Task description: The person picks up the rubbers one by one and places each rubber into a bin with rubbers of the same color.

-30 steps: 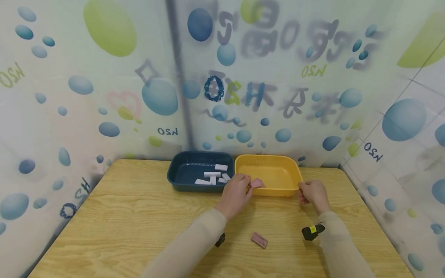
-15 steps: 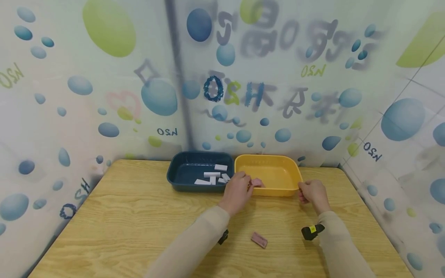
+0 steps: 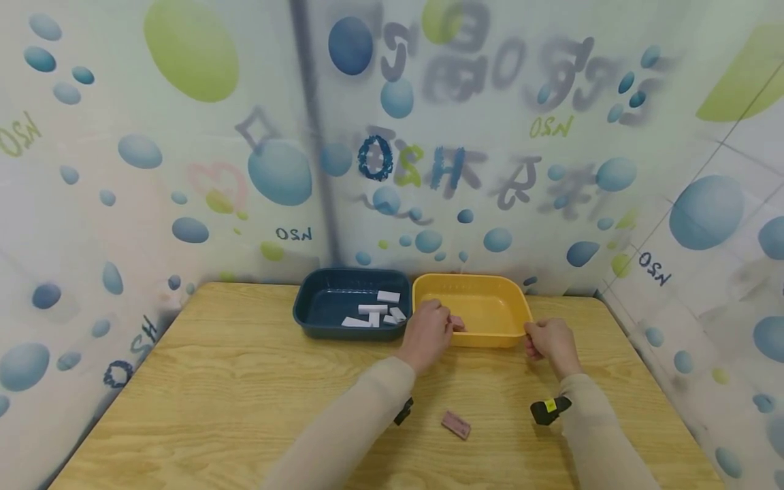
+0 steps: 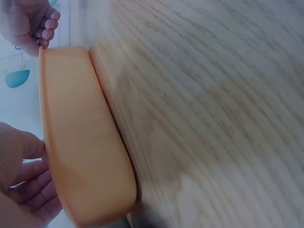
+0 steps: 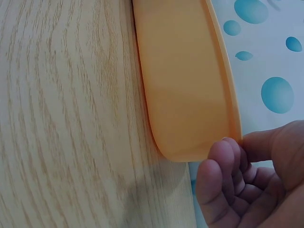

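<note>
The yellow tray [image 3: 490, 340] stands at the back of the table. My right hand [image 3: 551, 340] pinches its front right corner, the thumb over the rim and the curled fingers against the outer wall in the right wrist view. My left hand [image 3: 427, 333] reaches over the front left rim; in the left wrist view its thumb and fingers [image 4: 35, 187] pass behind the tray wall, fingertips hidden. I cannot tell whether it holds anything. A small pink piece [image 3: 457, 323] shows in the tray right beside these fingertips. A pink rectangular block [image 3: 456, 425] lies on the table between my forearms.
A dark blue tray [image 3: 349, 333] sits close against the yellow tray's left side, with several white blocks [image 3: 373, 309] lying in it. The wooden table [image 3: 233, 381] meets a patterned curtain-like wall [image 3: 367, 204] right behind both trays.
My left hand has shifted slightly right and farther over the yellow tray, and less of the pink piece shows. My right hand stays at the corner. The block on the table has not moved.
</note>
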A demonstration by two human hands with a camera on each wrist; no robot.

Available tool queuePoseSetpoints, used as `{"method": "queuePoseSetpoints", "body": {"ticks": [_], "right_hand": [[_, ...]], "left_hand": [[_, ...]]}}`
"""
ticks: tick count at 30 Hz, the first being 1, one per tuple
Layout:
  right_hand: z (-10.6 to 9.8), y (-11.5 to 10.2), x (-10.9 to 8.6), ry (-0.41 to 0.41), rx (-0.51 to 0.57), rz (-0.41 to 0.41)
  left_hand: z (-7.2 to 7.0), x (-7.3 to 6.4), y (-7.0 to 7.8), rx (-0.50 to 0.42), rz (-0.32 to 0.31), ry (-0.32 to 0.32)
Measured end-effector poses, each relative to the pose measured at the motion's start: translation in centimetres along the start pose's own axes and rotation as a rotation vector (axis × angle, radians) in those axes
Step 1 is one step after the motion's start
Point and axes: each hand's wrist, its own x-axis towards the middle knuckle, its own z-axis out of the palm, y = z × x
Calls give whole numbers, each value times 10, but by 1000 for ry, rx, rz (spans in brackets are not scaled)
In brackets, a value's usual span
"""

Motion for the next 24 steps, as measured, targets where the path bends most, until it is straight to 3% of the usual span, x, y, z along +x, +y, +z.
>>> {"method": "queuePoseSetpoints", "body": {"ticks": [9,17,24], "right_hand": [[0,0,-1,1,2,2],[1,0,-1,3,-8,-6],[0,0,-1,-5,-1,12]], "left_hand": [[6,6,3,-31,-38,-53],[8,5,0,4,-21,-9],[3,4,0,-25,5,10]]}}
